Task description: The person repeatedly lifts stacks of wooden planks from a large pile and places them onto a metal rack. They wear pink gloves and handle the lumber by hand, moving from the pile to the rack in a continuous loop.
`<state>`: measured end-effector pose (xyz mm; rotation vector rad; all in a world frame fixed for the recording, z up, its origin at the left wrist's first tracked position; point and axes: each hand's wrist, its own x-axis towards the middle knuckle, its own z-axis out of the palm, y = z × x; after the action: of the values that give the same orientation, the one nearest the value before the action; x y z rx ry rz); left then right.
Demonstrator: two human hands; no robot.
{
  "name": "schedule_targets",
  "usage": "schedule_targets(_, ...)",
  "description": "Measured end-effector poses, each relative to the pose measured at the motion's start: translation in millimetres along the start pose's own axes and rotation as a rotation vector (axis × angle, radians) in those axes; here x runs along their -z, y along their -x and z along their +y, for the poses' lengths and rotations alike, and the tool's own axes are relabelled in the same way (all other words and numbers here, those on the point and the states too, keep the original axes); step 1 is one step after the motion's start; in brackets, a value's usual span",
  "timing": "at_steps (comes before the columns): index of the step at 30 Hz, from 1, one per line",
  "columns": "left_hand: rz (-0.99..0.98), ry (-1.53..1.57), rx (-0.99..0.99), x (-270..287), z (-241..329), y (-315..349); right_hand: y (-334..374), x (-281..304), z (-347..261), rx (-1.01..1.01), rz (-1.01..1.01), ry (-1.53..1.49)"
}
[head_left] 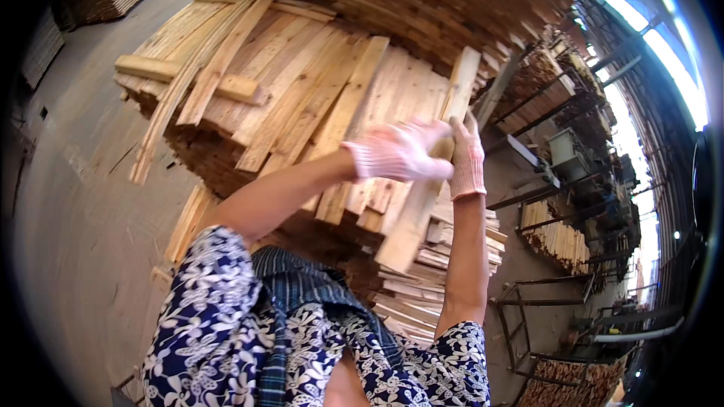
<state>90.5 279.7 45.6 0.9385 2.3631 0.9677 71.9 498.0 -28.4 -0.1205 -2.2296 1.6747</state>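
Note:
A pale wooden plank [411, 230] lies lengthwise over the right side of a broad stack of boards [294, 68], its near end jutting toward my body. My left hand [400, 152], in a pinkish-white knit glove, reaches across above the plank. Its fingers and thumb are apart, slightly smeared by motion, with nothing seen between them. On the plank's right edge is my right hand [468, 162], gloved alike, with its fingers pointing away from me and gripping that edge; part of the grip is hidden behind the left hand.
Loose strips [192, 68] lie across crosswise battens [147, 68] on the stack's left. Behind rises a tall lumber pile [407, 0]. Metal frames [520, 324] and more stacked wood [554, 230] stand at the right. Concrete floor [83, 203] spreads to the left.

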Motion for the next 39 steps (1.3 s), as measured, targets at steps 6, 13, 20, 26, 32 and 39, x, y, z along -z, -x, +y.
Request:
schedule_targets(6,0.260,-0.404,0.526,5.4,-112.7,-4.1,-25.2,60.9,96.6,-0.339,-0.051,-0.016)
schedule_targets(13,0.181,-0.359,0.581,-6.0,-105.3,-13.2,-39.3,46.6,158.1,-0.199,0.018,0.254)
schedule_targets(20,0.461,-0.184,0.347,30.4,-137.1,25.9,-42.6,1.1,81.7,0.243,0.089,0.997)
schedule_targets(26,0.544,-0.568,0.421,-29.3,-153.5,22.3,8.0,-158.7,10.4,0.161,-0.286,1.180)
schedule_targets(32,0.363,-0.327,0.560,-2.1,-157.0,20.5,7.8,-168.0,1.1,0.063,-0.218,0.907)
schedule_targets(39,0.400,0.346,0.175,-8.6,-117.7,2.5,2.1,-142.1,23.3,-0.566,-0.325,-0.820)
